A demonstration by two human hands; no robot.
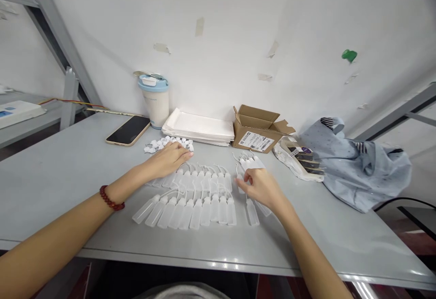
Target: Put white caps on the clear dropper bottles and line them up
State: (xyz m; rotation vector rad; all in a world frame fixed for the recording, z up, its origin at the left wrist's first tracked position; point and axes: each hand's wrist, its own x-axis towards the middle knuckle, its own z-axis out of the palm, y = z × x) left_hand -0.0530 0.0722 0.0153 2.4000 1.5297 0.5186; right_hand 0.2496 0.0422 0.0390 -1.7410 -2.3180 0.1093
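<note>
Small translucent squeeze bottles with thin bent white spouts lie in two rows on the grey table; the front row (184,213) shows whole, and the back row (204,181) is partly behind my left arm. My left hand (168,159), fingers reaching out and apart, is at the edge of a pile of small white caps (158,144). To the right of the rows, my right hand (260,186) is closed, thumb and forefinger pinching a squeeze bottle (240,189). More bottles lie around that hand, one squeeze bottle (252,213) just below it and several behind its fingers.
Along the wall stand a phone (128,130), a lidded cup (156,104), a stack of white envelopes (204,126) and an opened cardboard box (254,131). On the right are a plastic packet (303,159) and a crumpled light-blue cloth (361,163). The table's front edge runs below the bottles.
</note>
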